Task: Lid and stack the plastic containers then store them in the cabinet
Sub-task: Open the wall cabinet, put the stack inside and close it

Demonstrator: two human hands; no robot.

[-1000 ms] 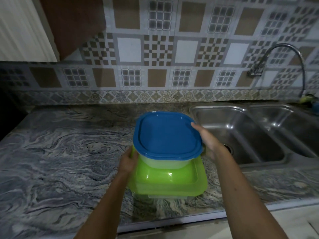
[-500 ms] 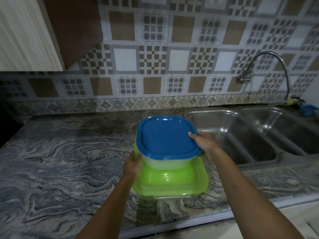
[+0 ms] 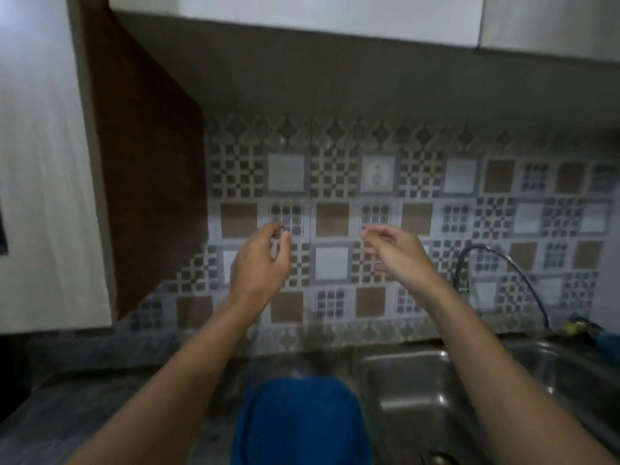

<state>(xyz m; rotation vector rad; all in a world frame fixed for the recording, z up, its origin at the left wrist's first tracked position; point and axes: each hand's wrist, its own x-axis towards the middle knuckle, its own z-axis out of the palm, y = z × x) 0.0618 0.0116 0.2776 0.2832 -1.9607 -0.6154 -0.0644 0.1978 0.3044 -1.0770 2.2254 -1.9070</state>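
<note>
Since half a second ago both hands have let go of the stacked containers and risen, and the view has tipped upward with them. The left hand (image 3: 260, 260) and the right hand (image 3: 397, 253) now hang in the air side by side in front of the patterned brown, white and grey tiled backsplash (image 3: 332, 182). Their fingers are loosely curled toward each other and hold nothing, and neither hand touches anything. Well below the two hands and between the forearms, the blue rounded-square plastic lid (image 3: 298, 421) shows as a blurred patch at the bottom of the view, resting on the grey marbled stone countertop (image 3: 84, 397). What sits under the lid cannot be made out. Below and to the right of the right hand lies the stainless steel double sink (image 3: 419, 380), and the curved metal faucet (image 3: 503, 263) arches just beyond that hand's wrist. Above both hands runs the pale underside and front of the white upper cabinet (image 3: 335, 15), its doors closed as far as can be seen. A dark brown wooden side panel (image 3: 147, 162) stands to the left of the left hand.
</note>
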